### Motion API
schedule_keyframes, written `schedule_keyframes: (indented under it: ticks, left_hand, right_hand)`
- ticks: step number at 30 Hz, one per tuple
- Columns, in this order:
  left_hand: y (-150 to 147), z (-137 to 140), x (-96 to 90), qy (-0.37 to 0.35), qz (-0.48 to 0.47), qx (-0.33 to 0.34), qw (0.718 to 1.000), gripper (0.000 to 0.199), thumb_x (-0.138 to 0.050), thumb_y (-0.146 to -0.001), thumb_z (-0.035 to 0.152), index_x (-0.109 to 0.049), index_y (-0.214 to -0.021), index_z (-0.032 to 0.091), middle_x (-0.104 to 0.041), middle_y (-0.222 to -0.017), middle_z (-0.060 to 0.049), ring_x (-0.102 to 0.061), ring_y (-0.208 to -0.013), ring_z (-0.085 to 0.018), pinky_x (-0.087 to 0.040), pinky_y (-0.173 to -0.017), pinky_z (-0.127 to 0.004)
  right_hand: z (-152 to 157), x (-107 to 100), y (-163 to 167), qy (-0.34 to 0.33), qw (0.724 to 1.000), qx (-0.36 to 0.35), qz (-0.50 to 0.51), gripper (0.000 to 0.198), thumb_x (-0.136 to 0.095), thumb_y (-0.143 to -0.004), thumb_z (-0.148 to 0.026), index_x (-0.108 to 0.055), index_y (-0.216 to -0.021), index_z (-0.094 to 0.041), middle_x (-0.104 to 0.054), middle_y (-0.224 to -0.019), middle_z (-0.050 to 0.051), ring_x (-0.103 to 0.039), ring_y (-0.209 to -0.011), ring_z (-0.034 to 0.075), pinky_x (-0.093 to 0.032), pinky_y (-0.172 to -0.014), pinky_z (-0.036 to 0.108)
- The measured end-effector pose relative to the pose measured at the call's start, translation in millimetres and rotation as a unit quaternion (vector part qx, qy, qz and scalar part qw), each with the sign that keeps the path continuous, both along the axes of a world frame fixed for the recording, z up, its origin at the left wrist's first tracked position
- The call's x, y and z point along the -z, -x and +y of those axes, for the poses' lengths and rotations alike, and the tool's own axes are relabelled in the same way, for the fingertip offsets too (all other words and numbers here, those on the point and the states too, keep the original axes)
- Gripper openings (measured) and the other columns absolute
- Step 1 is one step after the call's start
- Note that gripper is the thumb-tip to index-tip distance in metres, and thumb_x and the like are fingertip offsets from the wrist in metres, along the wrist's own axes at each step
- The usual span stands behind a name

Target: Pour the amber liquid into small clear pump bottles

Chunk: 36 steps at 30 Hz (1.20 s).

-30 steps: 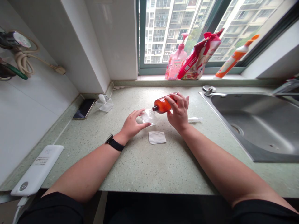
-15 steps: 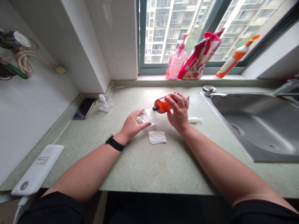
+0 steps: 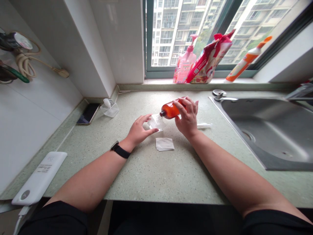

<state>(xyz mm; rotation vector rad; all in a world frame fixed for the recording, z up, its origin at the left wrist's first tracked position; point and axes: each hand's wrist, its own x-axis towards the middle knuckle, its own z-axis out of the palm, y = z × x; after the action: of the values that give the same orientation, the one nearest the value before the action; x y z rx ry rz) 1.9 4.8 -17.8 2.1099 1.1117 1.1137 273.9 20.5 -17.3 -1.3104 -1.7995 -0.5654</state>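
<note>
My right hand (image 3: 187, 115) is wrapped round an amber bottle (image 3: 170, 110), which is tipped so its dark neck points down to the left. Below the bottle's mouth is a clear plastic container (image 3: 156, 122), with whitish, shiny matter near its opening; whether this is liquid or grains I cannot make out. Thumb and fingers of my left hand (image 3: 141, 129) grip the container's left side. Close in front lies a folded white tissue (image 3: 164, 144). Just right of my right hand is a thin white item (image 3: 204, 125), partly hidden by the wrist.
Toward the back left are a phone (image 3: 88, 114) and another clear container (image 3: 110, 108). A white power bank (image 3: 40, 178) with a cable lies at the left edge. The steel sink (image 3: 266, 130) occupies the right. A pink pump bottle (image 3: 185, 65) stands on the sill.
</note>
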Motion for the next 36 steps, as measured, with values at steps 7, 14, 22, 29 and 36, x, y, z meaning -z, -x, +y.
schedule_keyframes:
  ticks: [7, 14, 22, 29, 36]
  left_hand:
    - [0.0, -0.4, -0.3, 0.005, -0.008, 0.003, 1.0, 0.073, -0.092, -0.084, 0.055, -0.064, -0.145, 0.026, -0.075, -0.128, -0.01, -0.073, -0.116, -0.028, -0.058, -0.107, -0.049]
    - [0.6, -0.4, -0.8, 0.013, -0.003, 0.001, 1.0, 0.075, -0.091, -0.083, 0.06, -0.064, -0.146, 0.027, -0.075, -0.129, -0.011, -0.072, -0.117, -0.03, -0.059, -0.104, -0.051]
    - [0.0, -0.4, -1.1, 0.007, -0.001, 0.0, 1.0, 0.075, -0.092, -0.083, 0.056, -0.064, -0.146, 0.026, -0.075, -0.128, -0.011, -0.073, -0.116, -0.029, -0.059, -0.106, -0.049]
    - [0.0, -0.9, -1.7, 0.011, -0.003, 0.001, 1.0, 0.074, -0.092, -0.083, 0.055, -0.064, -0.145, 0.026, -0.075, -0.128, -0.011, -0.073, -0.116, -0.029, -0.059, -0.105, -0.05]
    - [0.1, -1.6, -2.1, 0.016, -0.003, -0.001, 1.0, 0.075, -0.091, -0.083, 0.058, -0.064, -0.145, 0.027, -0.074, -0.128, -0.011, -0.073, -0.116, -0.03, -0.059, -0.104, -0.051]
  right_hand:
    - [-0.3, -0.3, 0.4, -0.006, 1.0, -0.006, 0.004, 0.082, -0.058, -0.086, -0.003, -0.049, -0.158, -0.041, -0.06, -0.152, 0.008, -0.047, -0.154, 0.037, -0.022, -0.132, 0.074]
    - [-2.5, -3.8, 0.9, 0.034, 0.999, 0.006, 0.005, 0.085, -0.058, -0.086, -0.005, -0.047, -0.161, -0.044, -0.059, -0.152, 0.007, -0.045, -0.156, 0.039, -0.02, -0.132, 0.076]
    - [-2.5, -3.4, 0.9, 0.032, 0.999, 0.004, 0.007, 0.085, -0.058, -0.086, -0.005, -0.047, -0.161, -0.043, -0.059, -0.152, 0.007, -0.045, -0.155, 0.039, -0.02, -0.133, 0.075]
    - [-2.0, -3.0, 0.9, 0.021, 1.0, 0.002, 0.006, 0.084, -0.059, -0.086, -0.004, -0.049, -0.16, -0.042, -0.059, -0.152, 0.008, -0.045, -0.155, 0.039, -0.022, -0.132, 0.075]
    - [-1.7, -2.8, 1.2, 0.014, 1.0, -0.005, 0.014, 0.083, -0.058, -0.086, -0.005, -0.049, -0.159, -0.044, -0.059, -0.151, 0.007, -0.046, -0.155, 0.038, -0.022, -0.132, 0.075]
